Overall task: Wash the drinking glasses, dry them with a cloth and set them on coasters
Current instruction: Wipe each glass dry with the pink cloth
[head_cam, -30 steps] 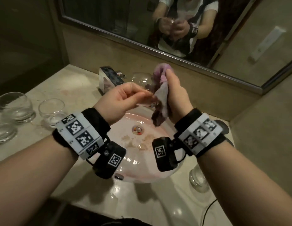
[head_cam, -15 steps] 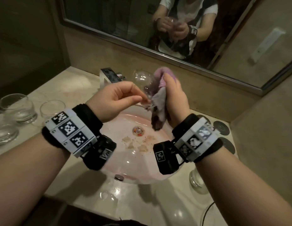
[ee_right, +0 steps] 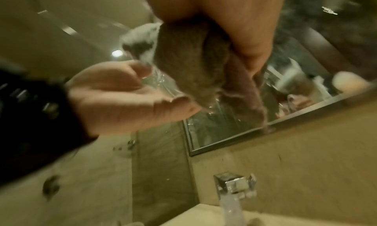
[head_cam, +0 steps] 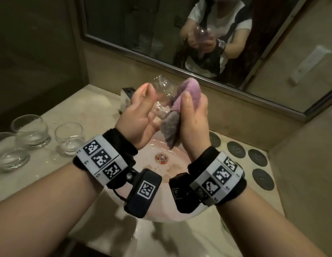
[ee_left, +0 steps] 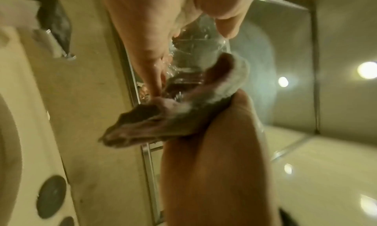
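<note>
Left hand [head_cam: 141,115] holding a wet glass [head_cam: 162,95] up over the sink [head_cam: 161,212], right hand [head_cam: 194,115] squeezing a purple cloth [head_cam: 183,101] against it at 3 o'clock

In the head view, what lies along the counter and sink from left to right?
Three glasses on the counter → left hand holding a glass → purple cloth → right hand → dark coasters.
</note>
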Available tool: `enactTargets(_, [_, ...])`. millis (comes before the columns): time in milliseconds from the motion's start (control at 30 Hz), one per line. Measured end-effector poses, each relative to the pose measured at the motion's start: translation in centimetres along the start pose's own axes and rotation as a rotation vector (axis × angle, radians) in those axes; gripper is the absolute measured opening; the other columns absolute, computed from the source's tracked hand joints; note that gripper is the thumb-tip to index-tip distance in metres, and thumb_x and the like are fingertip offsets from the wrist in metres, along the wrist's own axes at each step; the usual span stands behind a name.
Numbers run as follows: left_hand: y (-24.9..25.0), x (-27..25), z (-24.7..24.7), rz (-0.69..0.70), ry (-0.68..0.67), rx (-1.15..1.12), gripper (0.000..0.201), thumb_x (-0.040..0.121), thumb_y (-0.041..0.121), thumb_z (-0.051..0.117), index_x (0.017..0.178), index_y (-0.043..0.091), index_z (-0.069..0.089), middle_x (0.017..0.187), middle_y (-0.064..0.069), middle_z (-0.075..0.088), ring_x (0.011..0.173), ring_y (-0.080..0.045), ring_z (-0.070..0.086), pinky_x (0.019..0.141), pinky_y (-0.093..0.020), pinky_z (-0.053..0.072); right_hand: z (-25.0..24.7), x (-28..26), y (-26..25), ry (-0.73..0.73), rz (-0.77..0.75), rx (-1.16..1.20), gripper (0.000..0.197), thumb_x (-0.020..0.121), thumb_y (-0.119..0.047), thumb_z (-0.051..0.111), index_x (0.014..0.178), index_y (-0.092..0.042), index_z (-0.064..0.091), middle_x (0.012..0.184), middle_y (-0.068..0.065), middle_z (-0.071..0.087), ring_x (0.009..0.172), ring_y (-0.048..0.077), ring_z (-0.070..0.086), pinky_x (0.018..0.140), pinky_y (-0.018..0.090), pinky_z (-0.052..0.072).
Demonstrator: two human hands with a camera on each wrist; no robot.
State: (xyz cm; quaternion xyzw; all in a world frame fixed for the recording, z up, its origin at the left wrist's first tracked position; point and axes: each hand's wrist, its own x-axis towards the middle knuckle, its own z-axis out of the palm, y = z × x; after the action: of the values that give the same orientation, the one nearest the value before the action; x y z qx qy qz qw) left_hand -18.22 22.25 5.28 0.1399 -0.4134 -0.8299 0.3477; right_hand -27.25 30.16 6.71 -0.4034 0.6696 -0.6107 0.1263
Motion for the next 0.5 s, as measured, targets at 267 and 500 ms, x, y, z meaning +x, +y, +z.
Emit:
enactTargets(267, [0.1, -0.2, 0.0, -0.005, -0.04, 0.097, 0.054, 0.088, 0.048, 0.041, 0.117, 0.004, 0.05, 0.093, -0.006, 0.072, 0.09, -0.013, 0.069, 0.071, -0.022, 0.055, -0.2, 0.6, 0.6, -0.216, -0.656, -0.51, 0.059, 0.09, -0.04, 0.048, 0.143, -0.017, 0.035, 0.153, 0.014, 0.019, 0.143, 0.03, 0.017, 0.113, 0.053, 0.023])
enactTargets(500, [0.6, 0.3, -0.1, 0.018, -0.102, 0.039, 0.073, 0.076, 0.054, 0.063, 0.128, 0.005, 0.046, 0.124, -0.021, 0.054, 0.112, -0.032, 0.053, 0.094, -0.045, 0.05, 1.2, 2.2, -1.1, -0.187, 0.168, 0.315, 0.059, 0.099, -0.048, 0.03, 0.134, -0.003, 0.043, 0.106, 0.009, 0.062, 0.085, 0.008, 0.066, 0.076, 0.023, 0.055])
